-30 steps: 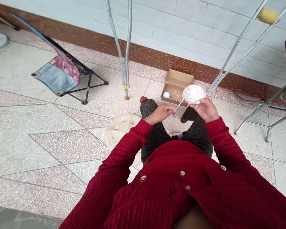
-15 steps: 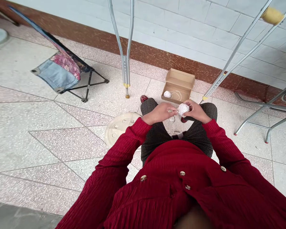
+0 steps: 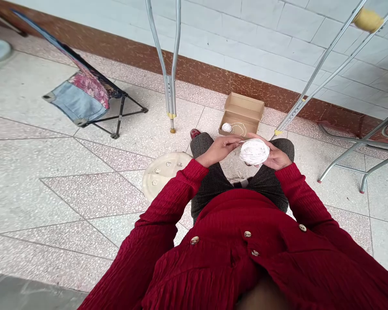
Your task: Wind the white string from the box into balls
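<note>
A white ball of yarn (image 3: 254, 152) is held above my knees in my right hand (image 3: 276, 157), whose fingers wrap behind its right side. Just left of the ball, my left hand (image 3: 220, 148) pinches a strand of yarn (image 3: 243, 141) that leads to the ball's upper edge. Between my legs, loose pale yarn (image 3: 236, 175) lies low down, partly hidden. Beyond my knees an open cardboard box (image 3: 242, 106) sits on the floor, with a smaller white yarn ball (image 3: 226, 127) and a loop of yarn inside.
To my left lies a round cream lid-like disc (image 3: 161, 172) with holes. A folding chair (image 3: 84, 94) stands farther left. Metal crutches (image 3: 170, 94) lean at the wall, a second one (image 3: 307, 97) on the right. A metal-legged chair (image 3: 358, 159) is at far right.
My right hand has turned, showing the yarn ball's broad side toward me and bringing it slightly right and nearer. My left hand has shifted a little left, still pinching the strand.
</note>
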The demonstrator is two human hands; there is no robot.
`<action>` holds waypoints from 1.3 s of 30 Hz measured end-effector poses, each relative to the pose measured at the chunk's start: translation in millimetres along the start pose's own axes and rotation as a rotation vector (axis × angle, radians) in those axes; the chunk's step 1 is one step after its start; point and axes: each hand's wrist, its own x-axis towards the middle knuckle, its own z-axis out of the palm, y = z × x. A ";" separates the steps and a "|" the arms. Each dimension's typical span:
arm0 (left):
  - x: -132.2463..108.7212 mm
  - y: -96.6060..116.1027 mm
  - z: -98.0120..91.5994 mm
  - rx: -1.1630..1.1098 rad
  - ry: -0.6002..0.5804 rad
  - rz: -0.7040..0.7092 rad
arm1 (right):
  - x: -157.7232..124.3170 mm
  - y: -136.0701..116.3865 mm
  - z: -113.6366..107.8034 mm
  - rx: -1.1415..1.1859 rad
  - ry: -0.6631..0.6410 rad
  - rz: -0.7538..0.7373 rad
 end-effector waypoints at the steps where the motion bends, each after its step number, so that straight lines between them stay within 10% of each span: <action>1: 0.6 -3.6 2.5 -0.045 -0.005 -0.052 | -0.4 -1.1 -0.9 0.015 0.011 -0.017; 16: -22.5 -2.0 15.2 -0.355 -0.175 -0.173 | 0.4 -39.3 0.6 -0.031 0.331 -0.282; 23: -22.5 -34.1 13.3 0.075 0.073 -0.231 | -3.7 -54.6 16.0 -0.009 0.276 -0.323; 29: 8.6 1.1 10.4 0.086 0.258 0.000 | 6.0 -49.7 28.7 -0.131 0.281 -0.261; 39: -8.1 19.8 44.5 -0.183 -0.068 -0.147 | 16.7 -51.5 12.2 -0.563 0.510 -0.324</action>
